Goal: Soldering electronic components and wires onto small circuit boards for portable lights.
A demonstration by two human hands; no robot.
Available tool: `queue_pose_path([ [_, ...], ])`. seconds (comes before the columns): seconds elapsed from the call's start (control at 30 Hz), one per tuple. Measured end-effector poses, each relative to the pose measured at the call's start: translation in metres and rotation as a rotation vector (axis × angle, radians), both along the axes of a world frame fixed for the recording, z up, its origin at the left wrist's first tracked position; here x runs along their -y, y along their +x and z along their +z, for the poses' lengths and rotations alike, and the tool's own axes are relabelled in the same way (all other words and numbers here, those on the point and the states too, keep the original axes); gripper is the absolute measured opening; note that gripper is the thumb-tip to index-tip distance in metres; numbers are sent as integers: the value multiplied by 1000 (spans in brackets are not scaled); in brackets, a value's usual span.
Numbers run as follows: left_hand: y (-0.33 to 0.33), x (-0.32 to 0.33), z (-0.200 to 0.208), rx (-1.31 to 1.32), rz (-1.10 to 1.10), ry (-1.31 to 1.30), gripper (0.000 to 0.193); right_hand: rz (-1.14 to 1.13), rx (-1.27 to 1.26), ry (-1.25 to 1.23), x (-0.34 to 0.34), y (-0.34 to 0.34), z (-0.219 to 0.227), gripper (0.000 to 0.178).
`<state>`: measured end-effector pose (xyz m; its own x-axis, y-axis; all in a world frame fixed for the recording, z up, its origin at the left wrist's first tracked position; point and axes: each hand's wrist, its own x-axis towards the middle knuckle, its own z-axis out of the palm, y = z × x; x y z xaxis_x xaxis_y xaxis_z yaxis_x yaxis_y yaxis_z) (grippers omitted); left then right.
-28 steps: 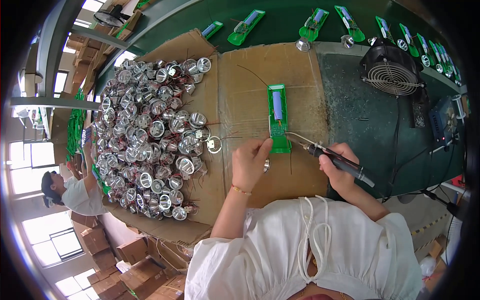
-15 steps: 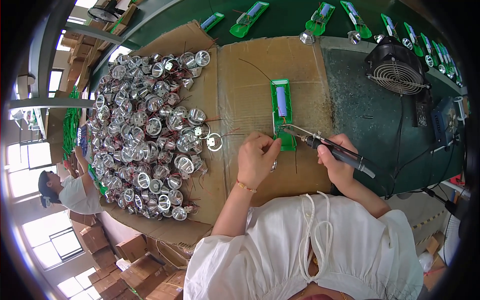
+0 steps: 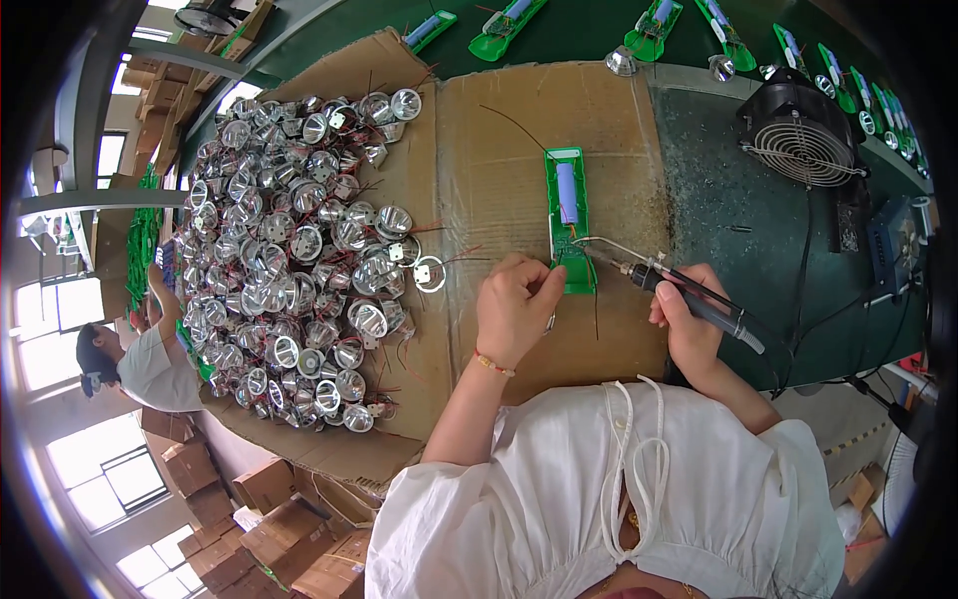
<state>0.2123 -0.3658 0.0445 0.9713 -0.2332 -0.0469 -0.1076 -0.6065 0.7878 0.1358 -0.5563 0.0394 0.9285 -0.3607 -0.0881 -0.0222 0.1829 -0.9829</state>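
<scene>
A green flashlight casing half lies on the cardboard, with a blue-purple cylindrical battery and a small circuit board in it. My left hand is closed at the casing's near left side, thumb and forefinger pinched by the board. A sliver of a shiny lamp reflector shows beneath that hand; the rest is hidden. In my right hand is a soldering iron with a thin curved metal tube along it. The iron's tip points left, just right of the board.
A heap of silvery lamp reflectors with red wires covers the left of the cardboard. A caged fan and a blue box stand right. Several green casings line the far edge. Another person works at far left.
The soldering iron has drawn back slightly right from the board. My left hand stays pinched beside the casing, with less of the reflector showing. The whole view has shifted slightly.
</scene>
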Motion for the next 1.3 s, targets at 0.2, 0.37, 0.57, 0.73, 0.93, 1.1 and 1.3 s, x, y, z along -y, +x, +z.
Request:
queue_pose_path([
  [0.2,-6,3,8,-8,86,-61,15,12,5,-44,1,-3,-1,13],
  [0.37,-6,6,13,148,177,-187,10,26,33,-25,2,-5,-1,15],
  [0.57,-3,9,3,145,2,-30,12,37,22,-63,1,-4,0,15],
  [0.73,-1,11,-3,171,16,13,13,50,13,-59,-1,-3,-4,16],
  [0.93,1,13,-4,161,37,-4,13,77,51,-178,1,-4,-4,16],
  [1.1,0,14,-2,145,37,14,14,-25,97,-79,5,-7,0,16],
  [1.3,1,12,-1,148,58,37,15,-10,66,-53,9,-7,-5,15],
])
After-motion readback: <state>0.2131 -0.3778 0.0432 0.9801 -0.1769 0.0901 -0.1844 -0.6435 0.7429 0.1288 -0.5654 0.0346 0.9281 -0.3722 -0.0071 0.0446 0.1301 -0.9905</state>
